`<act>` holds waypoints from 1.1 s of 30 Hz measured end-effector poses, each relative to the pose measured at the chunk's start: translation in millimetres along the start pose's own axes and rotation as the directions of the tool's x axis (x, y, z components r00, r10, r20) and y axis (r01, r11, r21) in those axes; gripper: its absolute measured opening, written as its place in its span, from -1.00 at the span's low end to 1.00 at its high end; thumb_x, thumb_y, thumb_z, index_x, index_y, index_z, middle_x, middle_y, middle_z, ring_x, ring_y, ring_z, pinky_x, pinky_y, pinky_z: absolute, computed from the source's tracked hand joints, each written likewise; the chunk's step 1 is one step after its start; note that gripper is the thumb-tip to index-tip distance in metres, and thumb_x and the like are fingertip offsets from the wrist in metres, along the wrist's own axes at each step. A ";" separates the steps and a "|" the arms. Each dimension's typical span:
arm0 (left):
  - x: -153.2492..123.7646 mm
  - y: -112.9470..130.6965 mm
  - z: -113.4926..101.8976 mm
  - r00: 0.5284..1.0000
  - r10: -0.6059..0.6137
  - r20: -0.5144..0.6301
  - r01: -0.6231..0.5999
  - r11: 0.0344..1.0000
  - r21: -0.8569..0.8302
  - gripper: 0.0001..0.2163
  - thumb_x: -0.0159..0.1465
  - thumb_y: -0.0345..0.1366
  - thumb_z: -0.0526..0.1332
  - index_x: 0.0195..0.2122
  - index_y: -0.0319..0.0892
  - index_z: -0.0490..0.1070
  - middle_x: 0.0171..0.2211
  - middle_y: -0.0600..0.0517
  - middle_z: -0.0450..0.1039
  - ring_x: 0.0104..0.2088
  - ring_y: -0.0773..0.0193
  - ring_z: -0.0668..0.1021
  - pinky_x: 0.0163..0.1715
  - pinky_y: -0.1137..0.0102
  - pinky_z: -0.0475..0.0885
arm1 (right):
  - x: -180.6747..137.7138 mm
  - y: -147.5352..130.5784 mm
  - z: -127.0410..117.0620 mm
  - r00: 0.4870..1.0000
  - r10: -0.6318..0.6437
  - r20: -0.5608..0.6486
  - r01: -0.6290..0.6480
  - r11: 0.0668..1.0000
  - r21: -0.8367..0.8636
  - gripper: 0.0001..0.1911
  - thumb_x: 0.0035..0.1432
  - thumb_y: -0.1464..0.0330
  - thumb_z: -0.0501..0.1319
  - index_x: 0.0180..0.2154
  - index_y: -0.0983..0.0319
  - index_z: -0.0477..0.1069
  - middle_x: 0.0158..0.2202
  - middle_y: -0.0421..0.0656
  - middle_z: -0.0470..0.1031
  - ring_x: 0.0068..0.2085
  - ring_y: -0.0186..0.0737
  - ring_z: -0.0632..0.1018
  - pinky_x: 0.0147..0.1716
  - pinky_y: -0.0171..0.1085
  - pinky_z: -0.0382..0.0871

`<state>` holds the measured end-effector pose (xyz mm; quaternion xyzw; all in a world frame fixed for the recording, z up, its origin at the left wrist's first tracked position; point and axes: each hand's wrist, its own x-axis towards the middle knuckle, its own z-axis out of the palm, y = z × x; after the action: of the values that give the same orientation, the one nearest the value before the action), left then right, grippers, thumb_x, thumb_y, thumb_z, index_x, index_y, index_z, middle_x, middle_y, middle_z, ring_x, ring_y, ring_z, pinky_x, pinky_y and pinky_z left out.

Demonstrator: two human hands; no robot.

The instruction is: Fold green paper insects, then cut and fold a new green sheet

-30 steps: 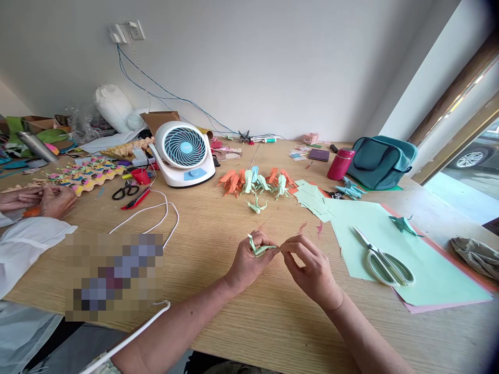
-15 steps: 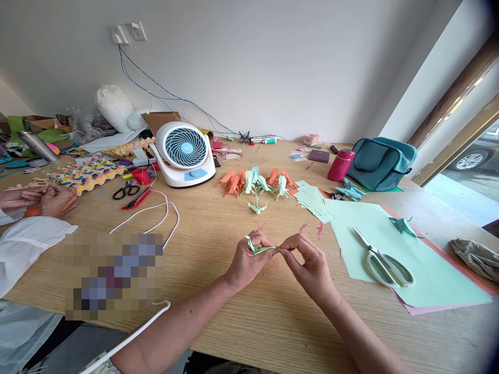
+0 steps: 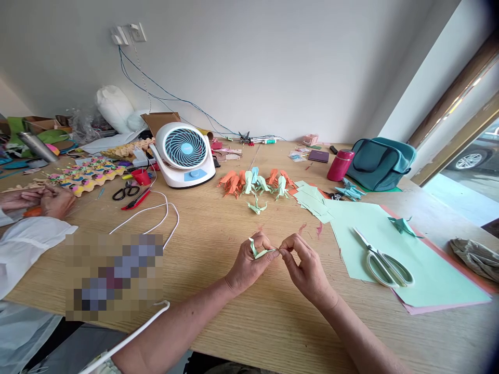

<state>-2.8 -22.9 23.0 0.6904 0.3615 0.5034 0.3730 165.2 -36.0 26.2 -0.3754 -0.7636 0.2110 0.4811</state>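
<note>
Between the thumb and fingers of my left hand (image 3: 249, 265) is a pale green folded paper figure (image 3: 254, 250), one thin point of it sticking up. My right hand (image 3: 306, 267) pinches at the figure's right tip, its fingertips almost touching my left thumb; the tip itself is mostly hidden. Just beyond my hands a light green origami figure (image 3: 257, 206) lies on the table. Behind it stands a row of folded orange figures (image 3: 230, 183) and green figures (image 3: 281, 188).
Scissors (image 3: 390, 267) lie on large green paper sheets (image 3: 351, 234) at right, near small paper pieces (image 3: 312, 200). A red bottle (image 3: 341, 165) and teal bag (image 3: 380, 163) stand behind. A fan (image 3: 185, 153), cable (image 3: 167, 218) and another person's hands (image 3: 58, 201) are at left.
My hands stay pinched together and shift very slightly, the paper figure tilting a little between them. The other person's hands at left move slightly.
</note>
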 end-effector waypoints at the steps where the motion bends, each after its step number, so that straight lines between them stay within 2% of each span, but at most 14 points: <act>1: -0.3 0.3 -0.1 1.000 -0.008 0.002 0.008 1.000 -0.006 -0.82 0.24 -0.29 0.26 -0.48 -0.19 0.37 -0.47 0.10 0.33 -0.37 0.32 0.40 -0.22 0.37 0.29 | 0.2 0.0 -0.3 1.000 0.000 0.009 -0.001 1.000 0.011 -0.85 0.33 0.44 0.06 -0.34 0.18 0.24 -0.38 -0.20 0.31 -0.34 -0.27 0.35 -0.33 -0.27 0.25; 6: 1.2 -0.3 0.6 0.998 -0.047 0.040 0.048 0.999 -0.024 -0.81 0.26 -0.22 0.23 -0.45 -0.19 0.37 -0.45 0.07 0.39 -0.35 0.29 0.44 -0.23 0.37 0.32 | 1.1 0.7 0.0 1.000 0.016 0.017 -0.017 1.000 0.016 -0.85 0.33 0.43 0.05 -0.34 0.18 0.25 -0.39 -0.20 0.32 -0.35 -0.26 0.37 -0.34 -0.27 0.26; 10: 3.5 -3.9 0.5 0.998 -0.027 0.050 0.027 0.999 -0.018 -0.84 0.22 -0.19 0.27 -0.31 -0.17 0.45 -0.34 0.04 0.48 -0.34 0.28 0.46 -0.01 0.25 0.29 | 1.1 2.9 0.0 0.998 0.033 -0.053 -0.035 0.999 -0.030 -0.85 0.33 0.42 0.06 -0.35 0.18 0.25 -0.40 -0.20 0.33 -0.36 -0.26 0.38 -0.35 -0.27 0.25; 13: 4.3 -7.6 -0.2 0.998 -0.054 0.032 0.055 0.997 -0.044 -0.78 0.19 -0.16 0.30 -0.22 -0.17 0.46 -0.37 0.06 0.46 -0.37 0.29 0.44 0.04 0.21 0.28 | 0.9 6.2 -1.2 0.990 0.070 -0.123 -0.076 0.996 -0.046 -0.85 0.32 0.41 0.07 -0.35 0.18 0.26 -0.41 -0.20 0.34 -0.37 -0.26 0.39 -0.35 -0.27 0.27; 16: 5.1 -9.4 -0.3 0.999 -0.054 0.005 0.055 0.993 -0.106 -0.82 0.23 -0.16 0.27 -0.30 -0.17 0.44 -0.35 0.04 0.47 -0.28 0.25 0.48 0.10 0.20 0.25 | 0.9 8.8 -2.3 0.977 0.150 -0.148 -0.153 0.988 -0.005 -0.84 0.32 0.36 0.08 -0.36 0.17 0.28 -0.42 -0.21 0.35 -0.38 -0.26 0.41 -0.34 -0.27 0.30; 19: 5.5 -8.5 0.4 0.996 -0.084 -0.016 0.080 0.982 -0.174 -0.80 0.25 -0.16 0.24 -0.39 -0.19 0.43 -0.34 0.03 0.46 -0.28 0.26 0.47 0.00 0.27 0.32 | 1.5 8.7 -2.0 0.973 0.200 -0.120 -0.191 0.979 0.076 -0.86 0.31 0.30 0.13 -0.33 0.18 0.34 -0.38 -0.19 0.39 -0.34 -0.25 0.44 -0.30 -0.25 0.35; 22: 4.8 -7.0 1.9 0.990 -0.135 -0.034 0.124 0.965 -0.233 -0.78 0.23 -0.14 0.27 -0.40 -0.21 0.42 -0.35 0.03 0.44 -0.28 0.27 0.45 -0.16 0.35 0.35 | 2.1 7.6 0.6 0.978 0.191 -0.087 -0.178 0.975 0.136 -0.87 0.23 0.26 0.24 -0.25 0.18 0.39 -0.31 -0.16 0.44 -0.30 -0.23 0.48 -0.24 -0.22 0.39; 24: 4.3 -6.7 3.1 0.987 -0.158 -0.025 0.146 0.953 -0.267 -0.76 0.22 -0.13 0.28 -0.41 -0.22 0.42 -0.35 0.02 0.42 -0.29 0.27 0.44 -0.24 0.38 0.34 | 1.9 8.1 3.0 0.979 0.188 -0.081 -0.173 0.972 0.157 -0.87 0.21 0.27 0.27 -0.27 0.19 0.40 -0.32 -0.16 0.44 -0.31 -0.24 0.48 -0.25 -0.22 0.40; 30: 4.3 -9.0 4.9 0.988 -0.156 0.015 0.153 0.937 -0.315 -0.77 0.18 -0.14 0.32 -0.42 -0.22 0.46 -0.37 0.03 0.40 -0.31 0.29 0.42 -0.23 0.38 0.35 | 0.2 16.1 4.8 0.969 0.218 -0.115 -0.189 0.957 0.219 -0.83 0.22 0.26 0.26 -0.39 0.19 0.43 -0.41 -0.18 0.44 -0.35 -0.24 0.46 -0.31 -0.23 0.38; 33: 3.7 -10.6 4.9 0.977 -0.212 0.020 0.204 0.907 -0.369 -0.75 0.18 -0.11 0.32 -0.34 -0.22 0.49 -0.39 0.04 0.39 -0.34 0.31 0.41 -0.28 0.40 0.35 | 1.1 19.5 1.1 0.963 0.238 -0.128 -0.205 0.952 0.227 -0.79 0.21 0.23 0.27 -0.42 0.19 0.43 -0.43 -0.18 0.44 -0.37 -0.25 0.45 -0.34 -0.25 0.36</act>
<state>1.6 -15.5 14.2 0.5604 0.3358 0.5267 0.5439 171.2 -22.8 13.1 -0.4209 -0.6502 0.3140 0.5490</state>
